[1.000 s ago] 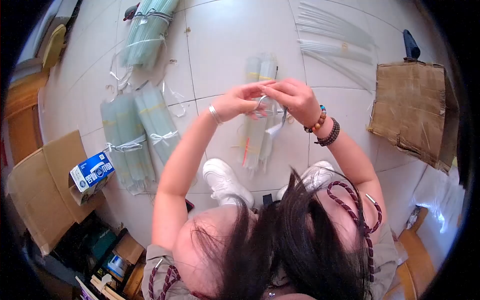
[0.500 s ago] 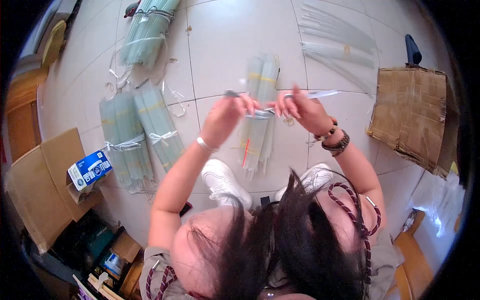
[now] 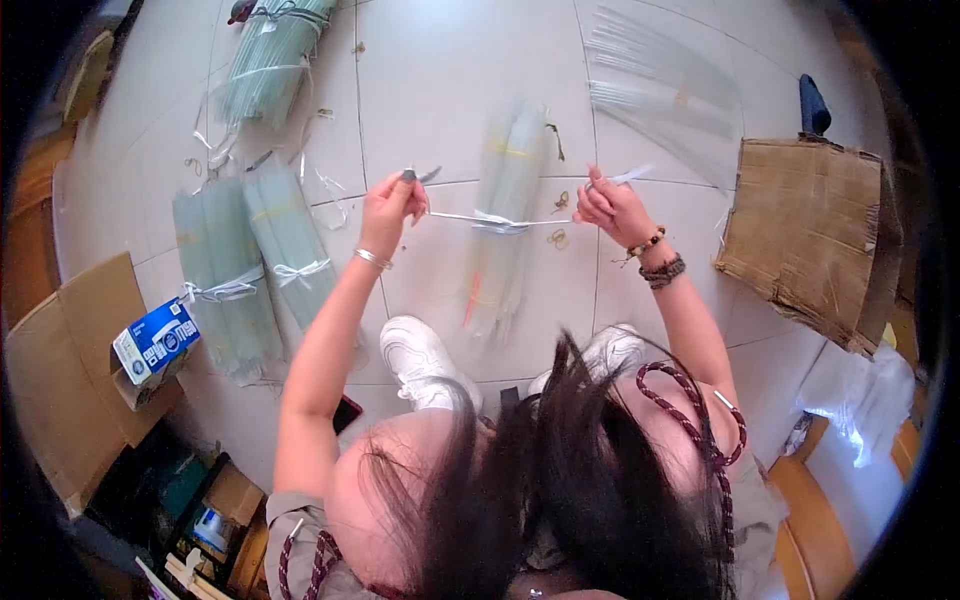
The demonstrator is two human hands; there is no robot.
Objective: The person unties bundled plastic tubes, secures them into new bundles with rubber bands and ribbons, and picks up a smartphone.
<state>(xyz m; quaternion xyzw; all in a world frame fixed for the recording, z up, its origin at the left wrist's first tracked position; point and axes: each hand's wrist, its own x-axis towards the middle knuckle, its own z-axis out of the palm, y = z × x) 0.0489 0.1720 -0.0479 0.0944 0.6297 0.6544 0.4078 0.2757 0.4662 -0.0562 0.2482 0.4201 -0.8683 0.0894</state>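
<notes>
On the tiled floor ahead of my shoes lies a bundle of clear strips [image 3: 500, 265], with yellow bands and a white tie [image 3: 500, 224] around its middle. My left hand [image 3: 392, 208], closed, grips one end of the tie to the left of the bundle; a dark loose end sticks out above the fingers. To the right, my right hand [image 3: 612, 208] is closed on the other end, and a pale tail points right from it. Both ends stretch taut and nearly level from the bundle. Neither hand touches the strips.
Two tied bundles [image 3: 225, 280] [image 3: 290, 240] lie at the left, a larger one [image 3: 270, 70] behind them. Loose strips [image 3: 660, 80] are at the back right. A cardboard box [image 3: 800, 240] stands right; a blue box [image 3: 158, 340] sits by open cardboard [image 3: 75, 370] at left.
My hands were together over the bundle, then moved apart to either side, drawing the tie ends out straight. The view has shifted slightly.
</notes>
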